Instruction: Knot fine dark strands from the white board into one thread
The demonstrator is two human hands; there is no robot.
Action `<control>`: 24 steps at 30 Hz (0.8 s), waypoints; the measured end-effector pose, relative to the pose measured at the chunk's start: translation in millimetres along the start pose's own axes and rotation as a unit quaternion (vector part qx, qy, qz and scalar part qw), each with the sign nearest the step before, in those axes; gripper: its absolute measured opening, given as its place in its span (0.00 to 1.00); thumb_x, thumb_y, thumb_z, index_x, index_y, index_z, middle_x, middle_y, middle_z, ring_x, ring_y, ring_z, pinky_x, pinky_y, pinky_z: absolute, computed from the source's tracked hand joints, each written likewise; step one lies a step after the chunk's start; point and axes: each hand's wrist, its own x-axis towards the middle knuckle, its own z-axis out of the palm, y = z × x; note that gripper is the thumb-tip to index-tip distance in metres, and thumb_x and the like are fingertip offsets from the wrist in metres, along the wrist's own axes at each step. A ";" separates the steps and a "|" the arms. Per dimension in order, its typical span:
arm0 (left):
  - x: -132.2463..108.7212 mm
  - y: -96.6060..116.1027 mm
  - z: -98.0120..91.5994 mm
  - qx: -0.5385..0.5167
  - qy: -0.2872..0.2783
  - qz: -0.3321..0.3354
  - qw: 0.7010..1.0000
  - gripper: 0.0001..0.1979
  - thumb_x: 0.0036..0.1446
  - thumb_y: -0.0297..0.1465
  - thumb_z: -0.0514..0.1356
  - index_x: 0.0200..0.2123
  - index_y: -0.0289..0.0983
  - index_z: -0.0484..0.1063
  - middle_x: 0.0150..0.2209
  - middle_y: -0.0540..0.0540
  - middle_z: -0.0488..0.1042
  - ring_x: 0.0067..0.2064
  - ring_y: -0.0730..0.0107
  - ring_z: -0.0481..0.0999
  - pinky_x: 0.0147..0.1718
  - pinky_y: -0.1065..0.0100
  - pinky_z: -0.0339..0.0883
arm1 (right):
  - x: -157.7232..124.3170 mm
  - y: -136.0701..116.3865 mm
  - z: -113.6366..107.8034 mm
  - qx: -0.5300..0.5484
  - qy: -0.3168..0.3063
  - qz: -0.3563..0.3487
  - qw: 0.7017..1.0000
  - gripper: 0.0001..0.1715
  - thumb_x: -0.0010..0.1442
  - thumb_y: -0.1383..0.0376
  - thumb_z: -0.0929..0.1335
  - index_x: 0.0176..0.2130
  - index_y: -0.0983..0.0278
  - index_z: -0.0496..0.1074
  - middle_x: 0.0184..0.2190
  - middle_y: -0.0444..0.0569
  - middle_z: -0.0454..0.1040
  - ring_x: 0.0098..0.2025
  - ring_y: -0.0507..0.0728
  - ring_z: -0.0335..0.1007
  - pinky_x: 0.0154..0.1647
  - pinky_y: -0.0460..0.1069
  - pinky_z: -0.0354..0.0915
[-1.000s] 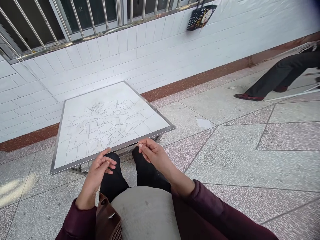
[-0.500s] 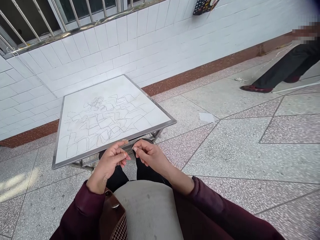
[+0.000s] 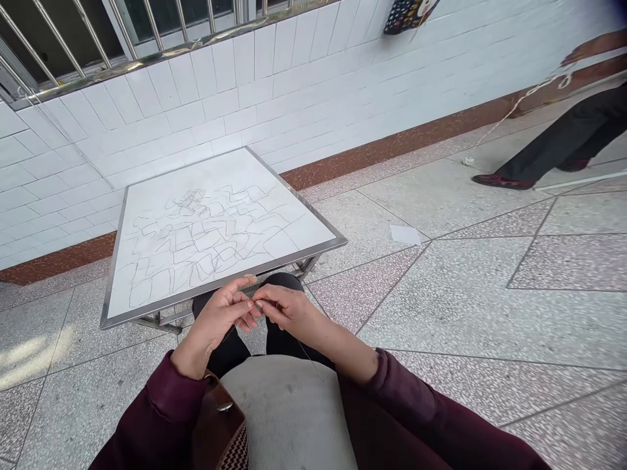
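My left hand (image 3: pixel 223 320) and my right hand (image 3: pixel 291 313) meet in front of the white table (image 3: pixel 279 156), above my knees. Thumb and finger of each hand are pinched, and the fingertips touch where they meet. A thin dark strand (image 3: pixel 311 360), thread or fine wire, trails below my right hand over my light-coloured front. Its end at the pinch is too fine to make out clearly. A tan wrap covers the tip of my left index finger, which stays extended. Many bent thin strands (image 3: pixel 210 228) lie in wavy rows on the tabletop, with a tangled bunch (image 3: pixel 186 201) towards the back.
The table stands by a white tiled wall (image 3: pixel 206 98) below a barred window (image 3: pixel 147 26). A patterned bag (image 3: pixel 409 14) hangs on the wall. White paper (image 3: pixel 405 235) lies on the floor. At right, another person's legs (image 3: pixel 571 137) and a hand holding white cord (image 3: pixel 531 91) show.
My fingertips, slightly apart before, now touch. The thin strand below my right hand has come into sight. The other person's white cord now stretches up from the floor to their hand.
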 end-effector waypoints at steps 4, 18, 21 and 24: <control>7.5 1.8 -0.1 0.048 -0.001 0.033 0.998 0.28 0.54 0.32 0.64 0.58 0.35 0.66 0.28 0.49 0.76 0.28 0.74 0.71 0.28 0.71 0.61 | -0.3 1.1 -0.1 -0.076 0.011 -0.049 0.996 0.09 0.65 0.70 0.61 0.37 0.61 0.69 0.28 0.44 0.72 0.28 0.52 0.67 0.30 0.46 0.63; 12.4 -2.8 9.3 0.022 0.058 0.068 0.996 0.33 0.51 0.34 0.66 0.61 0.35 0.63 0.28 0.51 0.73 0.28 0.73 0.69 0.31 0.68 0.64 | -0.8 9.0 18.0 -0.092 0.095 -0.009 0.991 0.08 0.67 0.69 0.60 0.40 0.59 0.67 0.29 0.45 0.74 0.29 0.54 0.72 0.32 0.48 0.66; 10.6 -3.5 7.4 0.021 0.057 0.081 0.995 0.35 0.52 0.34 0.65 0.62 0.34 0.61 0.30 0.50 0.74 0.30 0.72 0.70 0.32 0.68 0.64 | -1.1 8.7 15.2 -0.053 0.089 0.015 0.994 0.07 0.66 0.69 0.62 0.43 0.59 0.66 0.31 0.45 0.75 0.31 0.55 0.73 0.33 0.49 0.67; 8.0 -2.9 8.6 0.028 0.066 0.092 0.993 0.35 0.54 0.35 0.64 0.63 0.35 0.60 0.30 0.49 0.74 0.30 0.72 0.70 0.33 0.69 0.64 | -0.9 6.5 13.7 -0.053 0.111 0.000 0.992 0.06 0.65 0.69 0.63 0.39 0.59 0.68 0.32 0.47 0.75 0.34 0.56 0.73 0.35 0.50 0.68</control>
